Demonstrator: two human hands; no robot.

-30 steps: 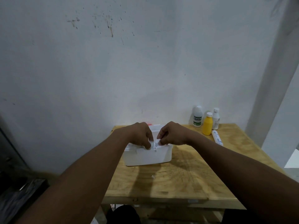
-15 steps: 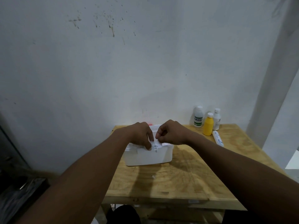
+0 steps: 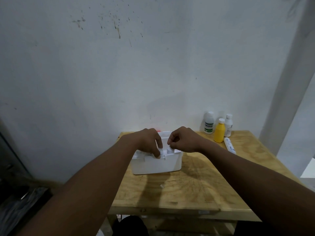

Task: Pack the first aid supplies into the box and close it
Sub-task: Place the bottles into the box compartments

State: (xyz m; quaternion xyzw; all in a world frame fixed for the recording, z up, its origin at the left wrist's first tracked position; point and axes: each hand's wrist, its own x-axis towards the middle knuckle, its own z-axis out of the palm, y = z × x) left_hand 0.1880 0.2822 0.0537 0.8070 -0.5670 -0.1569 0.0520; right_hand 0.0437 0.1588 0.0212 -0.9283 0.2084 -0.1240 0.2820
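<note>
A white plastic box [image 3: 156,166] stands on the wooden table [image 3: 196,189], its lid up at the back with a bit of red showing. Both hands hover over its front rim. My left hand [image 3: 148,142] pinches a small white piece right at the rim. My right hand [image 3: 184,140] pinches a small white packet just above the opening. The box's inside is hidden by my hands. At the back right stand a white bottle with a green label [image 3: 209,123], a yellow bottle [image 3: 219,131] and a small white bottle [image 3: 228,125]. A white tube [image 3: 229,145] lies beside them.
The table stands against a pale wall, with a white pillar at the right. A tiny white scrap [image 3: 161,186] lies on the wood in front of the box. Dark objects sit on the floor at the left.
My two hands, close together before, have drawn slightly apart over the box's front rim. The box and bottles have not moved.
</note>
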